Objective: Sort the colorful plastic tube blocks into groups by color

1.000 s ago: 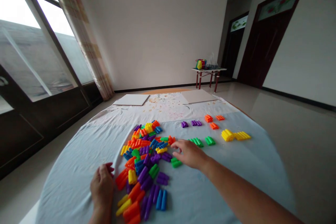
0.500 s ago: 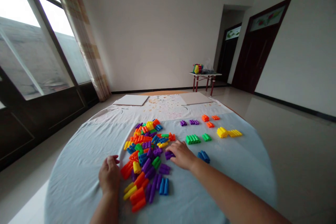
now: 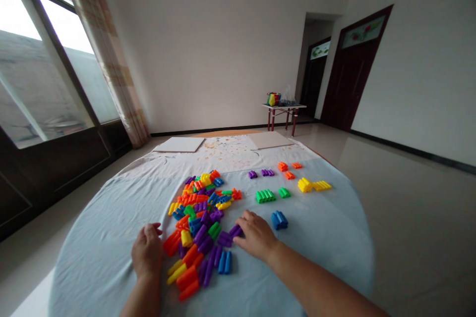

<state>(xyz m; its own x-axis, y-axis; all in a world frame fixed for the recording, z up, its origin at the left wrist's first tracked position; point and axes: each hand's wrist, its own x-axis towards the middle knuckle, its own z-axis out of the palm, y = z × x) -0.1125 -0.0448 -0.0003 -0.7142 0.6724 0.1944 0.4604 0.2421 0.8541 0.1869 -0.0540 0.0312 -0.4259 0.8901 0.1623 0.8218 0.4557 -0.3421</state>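
Observation:
My right hand (image 3: 257, 236) reaches over the blue cloth with its fingers closed on a purple plastic block (image 3: 235, 231) shaped like joined tubes. Another purple block (image 3: 224, 238) lies against that one at the right edge of a mixed pile. The pile holds several blocks, among them orange blocks (image 3: 188, 277), a yellow block (image 3: 186, 238), a green block (image 3: 214, 230) and a blue block (image 3: 225, 262). Left of the pile, my left hand (image 3: 147, 252) rests on the cloth, its fingers half curled and slightly apart. Nothing shows in it.
Right of the pile, blocks lie grouped by colour: purple (image 3: 267, 172), orange (image 3: 283, 166), green (image 3: 265, 196), yellow (image 3: 305, 185) and blue (image 3: 279, 220). Two flat boards, one white (image 3: 180, 144) and one beige (image 3: 270, 139), lie at the table's far side. A small table (image 3: 284, 106) stands beyond.
My right hand has drawn nearer to me with the purple block, now beside another purple block. My left hand stays beside the pile. The whole view has shifted slightly.

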